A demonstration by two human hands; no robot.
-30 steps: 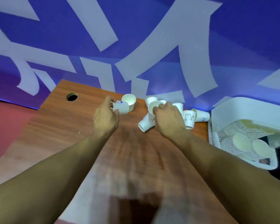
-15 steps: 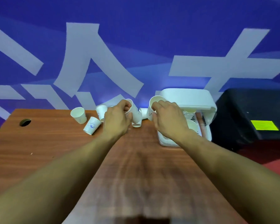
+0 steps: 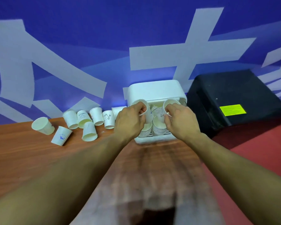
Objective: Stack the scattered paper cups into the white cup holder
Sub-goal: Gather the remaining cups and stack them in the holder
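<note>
Both of my hands are reaching forward over the brown wood-grain counter (image 3: 31, 153), each gripping one white paper cup. My left hand (image 3: 130, 120) is pinching the rim of its white paper cup (image 3: 147, 114) between thumb and fingers, and my right hand (image 3: 179, 119) is closing the same way on a second white paper cup (image 3: 169, 105). I am holding both cups tilted, mouths toward me, in front of the opening of the white plastic cup holder (image 3: 156, 91), which is sitting at the far right edge of the counter.

Inside the holder, just under my hands, nested stacks of white paper cups (image 3: 159, 127) are lying side by side.

To the left, the scattered white paper cups (image 3: 88, 122) are lying and standing along the back of the counter; several are upside down, some are tipped on their sides, and a few are showing small drawings.

Right of the holder, a black box with a yellow label (image 3: 234, 101) is sitting on the red floor (image 3: 258, 143). Behind everything, a blue wall with pale lettering (image 3: 104, 46) is filling the view.
</note>
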